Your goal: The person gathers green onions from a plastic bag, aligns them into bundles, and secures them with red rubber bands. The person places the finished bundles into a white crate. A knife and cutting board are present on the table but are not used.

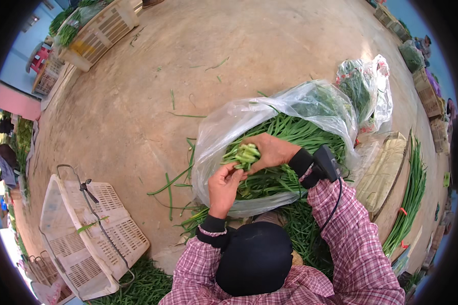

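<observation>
In the head view my right hand is closed around a bunch of green stalks, their pale cut ends turned towards the left. The fingertips of my left hand pinch at the lower edge of that bunch, close under the cut ends. Beneath both hands lies an open clear plastic bag filled with long green leafy stalks. More loose greens lie just below the bag, partly hidden by my right arm. A black device with a cable is strapped at my right wrist.
A white plastic crate with a wire handle rests at lower left. A tied bundle of long greens lies at right, beside a flattened sack. Another filled bag stands behind. A crate of greens is at upper left. People sit near both edges.
</observation>
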{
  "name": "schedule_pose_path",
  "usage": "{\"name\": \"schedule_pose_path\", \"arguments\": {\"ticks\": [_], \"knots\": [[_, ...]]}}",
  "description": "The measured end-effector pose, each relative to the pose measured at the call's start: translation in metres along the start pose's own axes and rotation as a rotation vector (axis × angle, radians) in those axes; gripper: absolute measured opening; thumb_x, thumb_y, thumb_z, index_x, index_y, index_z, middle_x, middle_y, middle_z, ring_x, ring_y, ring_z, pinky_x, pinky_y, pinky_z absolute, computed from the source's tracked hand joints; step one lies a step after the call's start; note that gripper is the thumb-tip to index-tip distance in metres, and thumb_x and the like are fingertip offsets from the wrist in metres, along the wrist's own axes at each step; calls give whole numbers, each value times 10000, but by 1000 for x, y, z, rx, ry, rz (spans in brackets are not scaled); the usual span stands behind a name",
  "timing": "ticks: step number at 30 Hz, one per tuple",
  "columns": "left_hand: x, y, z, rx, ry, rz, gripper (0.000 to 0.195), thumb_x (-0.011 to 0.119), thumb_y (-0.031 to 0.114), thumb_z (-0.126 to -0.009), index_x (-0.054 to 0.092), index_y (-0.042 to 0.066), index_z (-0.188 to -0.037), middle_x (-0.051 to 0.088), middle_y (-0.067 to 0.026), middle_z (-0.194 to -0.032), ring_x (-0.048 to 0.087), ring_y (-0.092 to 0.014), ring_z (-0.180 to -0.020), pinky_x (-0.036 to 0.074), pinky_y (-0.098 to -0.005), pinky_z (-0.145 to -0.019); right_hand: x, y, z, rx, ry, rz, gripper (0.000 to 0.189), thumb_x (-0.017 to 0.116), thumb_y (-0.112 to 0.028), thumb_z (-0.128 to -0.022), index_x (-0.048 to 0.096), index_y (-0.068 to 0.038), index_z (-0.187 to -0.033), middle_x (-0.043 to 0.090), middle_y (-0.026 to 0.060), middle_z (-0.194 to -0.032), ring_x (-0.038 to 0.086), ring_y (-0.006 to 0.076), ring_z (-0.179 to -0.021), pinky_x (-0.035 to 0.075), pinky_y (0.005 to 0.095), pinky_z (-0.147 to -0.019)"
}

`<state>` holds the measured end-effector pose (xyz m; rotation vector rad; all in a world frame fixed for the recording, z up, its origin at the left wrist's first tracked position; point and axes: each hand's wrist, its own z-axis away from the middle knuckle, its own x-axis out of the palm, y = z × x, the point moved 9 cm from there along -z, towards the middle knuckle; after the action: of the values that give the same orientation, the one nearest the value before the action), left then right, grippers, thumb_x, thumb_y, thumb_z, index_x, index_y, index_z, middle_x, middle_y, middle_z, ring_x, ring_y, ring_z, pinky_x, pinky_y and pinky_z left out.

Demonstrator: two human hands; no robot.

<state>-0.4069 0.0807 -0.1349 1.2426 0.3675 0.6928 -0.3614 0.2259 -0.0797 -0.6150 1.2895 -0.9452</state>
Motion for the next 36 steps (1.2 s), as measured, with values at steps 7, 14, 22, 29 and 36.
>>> {"name": "schedule_pose_path", "arguments": {"ticks": [7, 14, 22, 29, 36], "knots": [[-7, 0, -6, 247, 36, -254, 747, 816, 150, -787, 449, -6, -1419, 521, -190, -1395, 494, -259, -1301, 398, -419, -1083, -2, 3, 18, -156, 310, 309, 492, 800, -296, -614, 705, -82, -1046, 676, 139, -969, 607, 335, -1003, 417, 444, -912], [63, -71, -52, 648, -23, -1606, 1140, 828, 355, -625, 265, 94, -1581, 308, -234, -1565, 309, -414, -1443, 232, -562, -1174, 8, -24, 40, -290, 206, 335, 435, 810, -283, -616, 705, -100, -997, 694, 102, -984, 632, 305, -1028, 404, 463, -1036], [30, -173, -82, 284, -257, -1499, 1580, 901, 684, -399, 106, 13, -1588, 319, -306, -1534, 321, -449, -1423, 300, -613, -1103, -196, -174, 159, -384, 606, -221, 209, 778, -80, -710, 680, -18, -884, 722, 74, -932, 687, 216, -846, 506, 392, -967], [24, -54, -62, 76, -594, -1619, 906, 846, 458, -722, 465, 95, -1459, 657, -193, -1217, 667, -344, -1061, 525, -497, -914, -246, -197, 227, -95, 1155, -103, 120, 773, -81, -785, 699, -22, -860, 682, 37, -804, 658, 129, -721, 566, 297, -697], [139, 152, 179, -455, -1016, 607, 1122, 547, 762, -775, 257, -8, -1539, 406, -235, -1518, 423, -356, -1401, 352, -461, -1185, -144, -250, 293, -535, 990, 268, 150, 738, -96, -813, 662, -40, -930, 682, 87, -981, 657, 232, -959, 547, 388, -858]]}}
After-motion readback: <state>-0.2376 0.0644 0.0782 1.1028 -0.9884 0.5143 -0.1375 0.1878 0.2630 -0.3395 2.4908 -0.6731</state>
